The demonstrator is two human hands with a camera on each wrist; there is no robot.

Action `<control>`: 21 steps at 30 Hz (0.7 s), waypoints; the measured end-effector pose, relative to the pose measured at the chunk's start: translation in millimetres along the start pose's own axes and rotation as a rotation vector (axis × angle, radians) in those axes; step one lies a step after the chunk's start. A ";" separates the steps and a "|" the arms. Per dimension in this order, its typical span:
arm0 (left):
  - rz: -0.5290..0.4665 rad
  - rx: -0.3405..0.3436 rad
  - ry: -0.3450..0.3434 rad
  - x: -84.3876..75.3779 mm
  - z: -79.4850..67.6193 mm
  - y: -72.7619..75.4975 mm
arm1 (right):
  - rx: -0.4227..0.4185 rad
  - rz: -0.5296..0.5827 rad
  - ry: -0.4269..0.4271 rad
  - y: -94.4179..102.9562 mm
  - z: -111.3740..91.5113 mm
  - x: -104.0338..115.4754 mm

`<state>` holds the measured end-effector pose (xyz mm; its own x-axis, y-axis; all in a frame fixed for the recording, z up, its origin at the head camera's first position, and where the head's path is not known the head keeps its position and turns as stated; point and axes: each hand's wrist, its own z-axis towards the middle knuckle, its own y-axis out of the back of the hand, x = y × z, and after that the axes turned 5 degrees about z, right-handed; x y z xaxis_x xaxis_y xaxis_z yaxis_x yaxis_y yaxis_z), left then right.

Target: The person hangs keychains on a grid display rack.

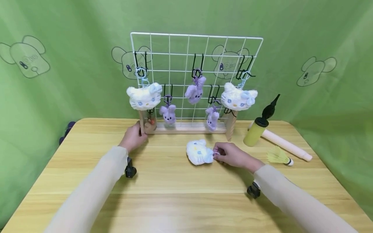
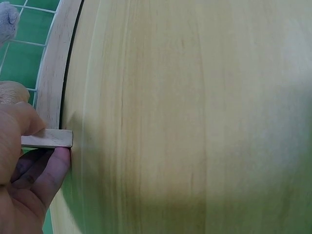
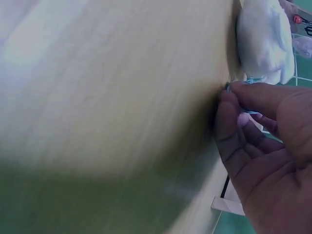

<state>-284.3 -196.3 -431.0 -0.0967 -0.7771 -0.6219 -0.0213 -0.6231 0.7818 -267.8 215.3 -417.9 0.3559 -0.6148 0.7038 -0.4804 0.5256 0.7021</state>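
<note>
On the table lies a white plush cat-head keychain (image 1: 199, 152) with a blue bow, its face up and turned sideways. My right hand (image 1: 231, 154) pinches the keychain's ring between thumb and fingertips, low over the wood. In the right wrist view a bit of blue ring (image 3: 253, 80) shows at the fingertips beside the white plush (image 3: 265, 41). With thumb on one side and fingers on the other, my left hand (image 1: 134, 137) grips the left wooden foot (image 2: 48, 138) of the display stand. That stand carries a white wire grid (image 1: 198, 35).
Two white plush cat heads (image 1: 145, 96) and several purple plush charms (image 1: 194, 92) hang from black hooks on the grid. At the right lie a yellow pump (image 1: 253, 134) with a black nozzle, a pale pink tube (image 1: 287, 145) and a yellow shuttlecock (image 1: 278, 155). Green cloth (image 1: 320, 29) surrounds the table.
</note>
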 end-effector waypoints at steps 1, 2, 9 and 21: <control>0.000 -0.004 -0.007 0.2 0.1 0.2 | 0.002 0.031 -0.009 1.1 -2.4 0.4; 0.002 -0.009 -0.013 0.5 0.4 0.4 | 0.001 0.063 -0.016 2.6 -4.8 0.8; 0.001 -0.019 -0.044 3.4 3.3 0.3 | -0.128 0.128 0.013 17.4 -23.0 4.7; 0.003 -0.006 -0.033 4.4 1.1 1.1 | -0.231 0.546 0.035 30.8 -33.1 12.4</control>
<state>-285.9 -200.2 -432.8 -0.1295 -0.7758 -0.6175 -0.0147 -0.6212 0.7835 -251.6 243.4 -383.9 0.1349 -0.2017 0.9701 -0.4158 0.8772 0.2402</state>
